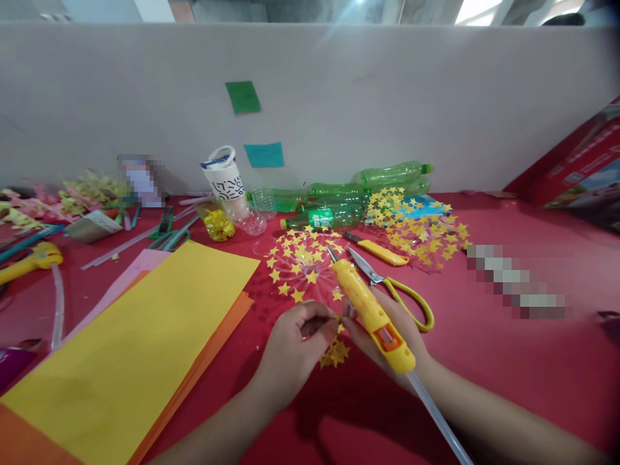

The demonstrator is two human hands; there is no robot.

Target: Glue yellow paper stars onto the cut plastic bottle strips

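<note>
My left hand is closed, with thumb and fingertips pinched on what looks like a small yellow paper star, mostly hidden. In my right hand is a yellow hot glue gun, its nozzle pointing away from me and a clear glue stick trailing from its back. The right fingertips come close to the pinched star; contact is unclear. Below the hands lies a small heap of yellow stars. Just beyond the nozzle, a clear plastic piece with splayed strips carries many yellow stars.
Scissors and a yellow utility knife lie right of centre, near another star-covered piece. Green plastic bottles line the white partition. Coloured paper sheets and a second glue gun are at left.
</note>
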